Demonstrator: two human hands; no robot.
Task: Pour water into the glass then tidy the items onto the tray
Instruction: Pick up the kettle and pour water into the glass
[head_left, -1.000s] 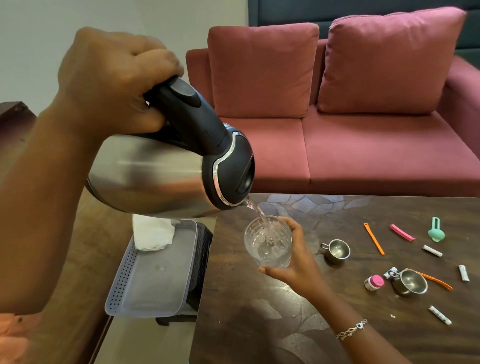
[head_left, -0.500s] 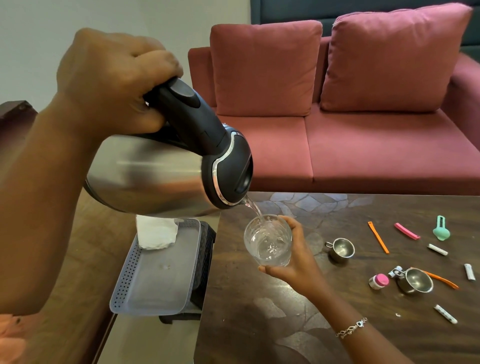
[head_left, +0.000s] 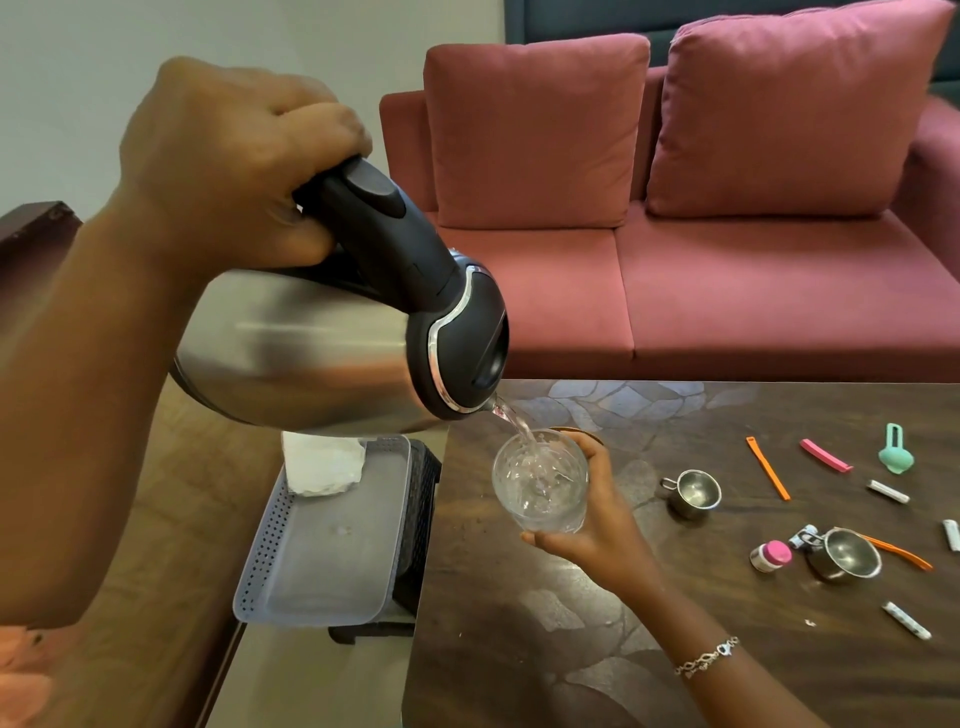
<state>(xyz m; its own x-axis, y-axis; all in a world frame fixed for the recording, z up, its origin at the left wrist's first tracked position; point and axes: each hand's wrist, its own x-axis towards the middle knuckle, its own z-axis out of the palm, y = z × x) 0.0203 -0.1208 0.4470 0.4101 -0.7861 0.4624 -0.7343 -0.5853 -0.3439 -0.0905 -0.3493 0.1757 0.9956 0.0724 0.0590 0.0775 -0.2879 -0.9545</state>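
Observation:
My left hand (head_left: 234, 166) grips the black handle of a steel kettle (head_left: 311, 353), tipped with its spout down to the right. A thin stream of water runs from the spout into a clear glass (head_left: 540, 483). My right hand (head_left: 597, 514) holds that glass from its right side, just above the dark table (head_left: 545, 649). The glass holds some water. A pale perforated tray (head_left: 322, 545) sits left of the table on a black stand, with a white tissue (head_left: 322, 462) at its far end.
Scattered on the table's right half are two small steel cups (head_left: 693, 491) (head_left: 844, 553), orange sticks (head_left: 768, 467), a pink clip (head_left: 826, 456), a teal clip (head_left: 895, 454), a pink-capped bottle (head_left: 770, 556) and white tubes (head_left: 906, 619). A red sofa (head_left: 727, 280) stands behind.
The pouring goes on with kettle and glass held almost still. The water in the glass has risen a little.

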